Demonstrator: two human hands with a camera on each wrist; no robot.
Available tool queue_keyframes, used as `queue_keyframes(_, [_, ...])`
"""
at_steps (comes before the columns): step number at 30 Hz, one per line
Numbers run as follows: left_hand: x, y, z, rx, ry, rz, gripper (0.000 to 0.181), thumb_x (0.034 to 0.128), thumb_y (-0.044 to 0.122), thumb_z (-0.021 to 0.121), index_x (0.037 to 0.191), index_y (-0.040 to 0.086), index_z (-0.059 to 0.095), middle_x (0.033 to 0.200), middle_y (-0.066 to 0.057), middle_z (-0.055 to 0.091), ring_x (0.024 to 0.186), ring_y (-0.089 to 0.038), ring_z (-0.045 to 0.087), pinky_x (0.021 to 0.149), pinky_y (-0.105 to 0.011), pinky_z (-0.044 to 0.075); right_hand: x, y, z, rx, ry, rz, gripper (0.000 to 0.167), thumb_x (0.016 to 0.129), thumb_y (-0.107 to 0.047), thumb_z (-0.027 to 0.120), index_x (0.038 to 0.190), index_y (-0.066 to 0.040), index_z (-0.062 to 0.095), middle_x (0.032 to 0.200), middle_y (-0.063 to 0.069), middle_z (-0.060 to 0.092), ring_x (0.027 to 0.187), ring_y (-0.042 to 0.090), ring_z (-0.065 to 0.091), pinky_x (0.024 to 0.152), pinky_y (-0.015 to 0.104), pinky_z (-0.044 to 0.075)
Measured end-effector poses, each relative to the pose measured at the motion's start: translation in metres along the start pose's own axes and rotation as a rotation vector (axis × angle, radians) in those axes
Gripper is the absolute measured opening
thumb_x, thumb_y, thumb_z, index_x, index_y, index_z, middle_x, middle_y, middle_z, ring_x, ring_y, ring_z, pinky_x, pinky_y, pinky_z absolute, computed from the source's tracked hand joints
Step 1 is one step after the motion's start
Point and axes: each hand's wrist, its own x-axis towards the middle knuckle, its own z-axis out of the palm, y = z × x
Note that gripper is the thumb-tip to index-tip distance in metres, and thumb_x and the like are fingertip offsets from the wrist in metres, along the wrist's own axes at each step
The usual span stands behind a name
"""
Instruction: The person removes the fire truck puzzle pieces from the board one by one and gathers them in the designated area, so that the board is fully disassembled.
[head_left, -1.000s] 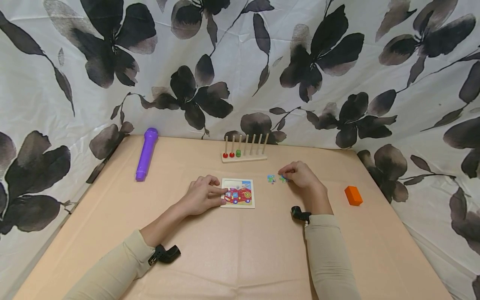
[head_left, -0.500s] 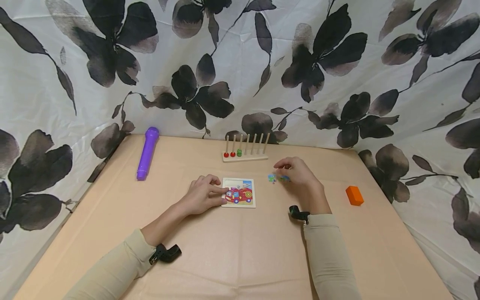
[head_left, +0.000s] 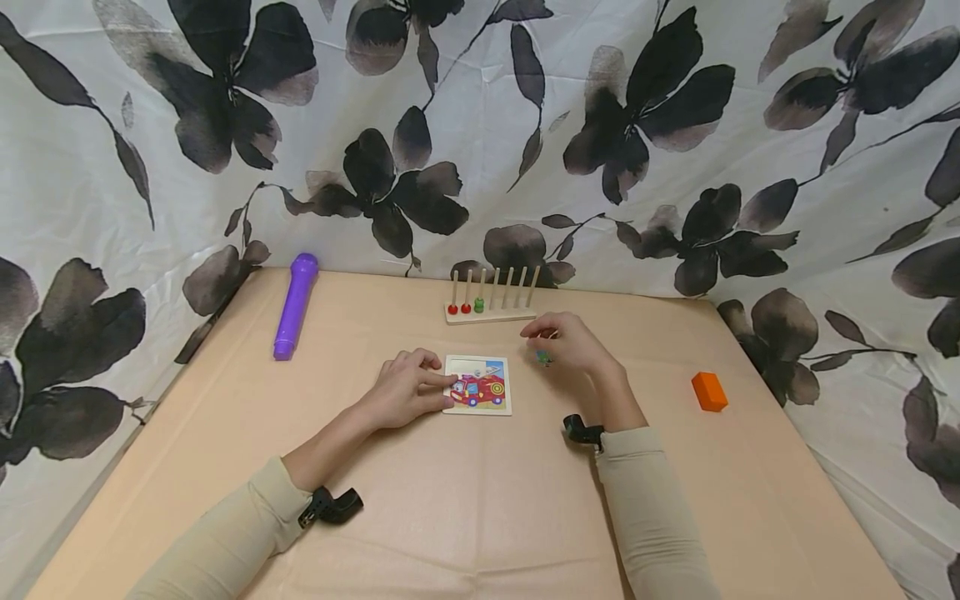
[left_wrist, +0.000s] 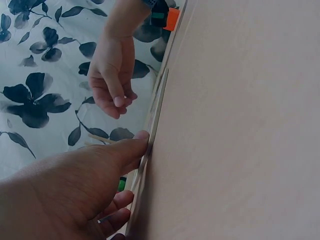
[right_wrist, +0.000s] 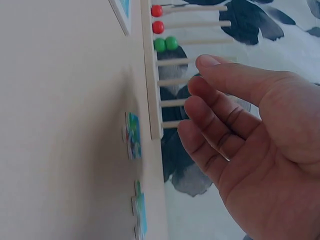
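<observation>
Puzzle [head_left: 483, 390] at centre looks light, stiff, best held by its edges; left hand [head_left: 408, 387] rests on the left one, unclamped; right hand [head_left: 573, 342] hovers empty, loosely parted.

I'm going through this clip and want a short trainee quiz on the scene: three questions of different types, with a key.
1. Multiple choice: In the right wrist view, what color are the two beads sharing one peg?
A. Red
B. Green
C. Orange

2. True or false: The left hand touches the red-truck puzzle board.

3. Short answer: What does the right hand visibly hold in the right wrist view?

Key:
1. B
2. True
3. Nothing
</observation>
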Motion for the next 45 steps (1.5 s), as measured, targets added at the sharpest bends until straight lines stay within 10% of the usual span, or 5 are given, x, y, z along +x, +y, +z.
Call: queue_keyframes(45, [0.000,0.002,-0.003,0.000,0.000,0.000,0.040,0.0913,0.041,0.079,0.127,0.024,0.077,0.127,-0.003,0.058,0.114,-0.026,0.047,0.093,-0.050,0.032,0.011,-0.029,0.041,-0.041,-0.241,-0.054,0.019,0.093,-0.006,0.076,0.112,-0.007,0.079,0.108,0.007,0.072,0.095,0.020,0.062,0.085,0.033,0.052])
